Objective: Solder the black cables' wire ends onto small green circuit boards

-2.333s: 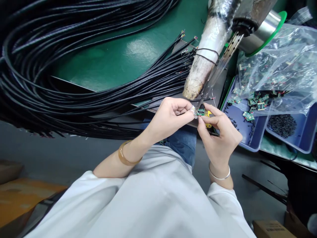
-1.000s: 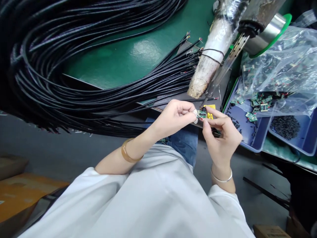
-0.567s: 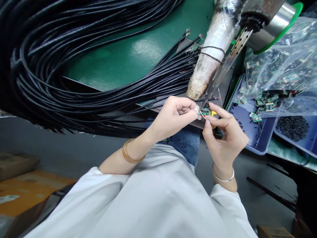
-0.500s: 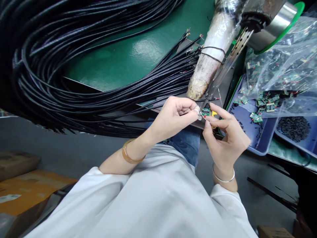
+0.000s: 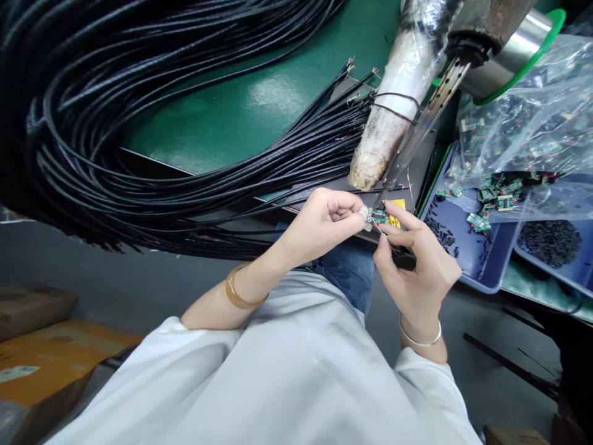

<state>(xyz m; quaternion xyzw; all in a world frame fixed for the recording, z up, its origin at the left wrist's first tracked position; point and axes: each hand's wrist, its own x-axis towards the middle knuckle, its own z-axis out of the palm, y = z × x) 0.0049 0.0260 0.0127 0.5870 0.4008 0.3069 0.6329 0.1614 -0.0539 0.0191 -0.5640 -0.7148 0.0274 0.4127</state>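
My left hand [image 5: 327, 216] is closed in a pinch on a small clear-and-metal connector [image 5: 367, 217]. Against the connector's pins sits a small green circuit board [image 5: 380, 216]. The thumb and fingers of my right hand [image 5: 417, 262] pinch a thin silvery solder wire [image 5: 378, 228], its end close to the joint. Its index finger reaches to the far side of the board, beside a yellow piece [image 5: 397, 212]. From above, a fixed soldering iron [image 5: 410, 142] points down, its tip at the board and connector; exact contact cannot be made out.
A bundle of black cables [image 5: 208, 179] with stripped ends covers the left bench. A stained white tube [image 5: 386, 123] hangs beside the iron. Rightward are a solder spool [image 5: 514, 65], a plastic bag of boards [image 5: 532, 117] and blue trays [image 5: 488, 281] with small black parts.
Both hands have shifted slightly left and down with the connector and board. More of the yellow piece now shows behind the board. The right fingers still pinch the solder wire.
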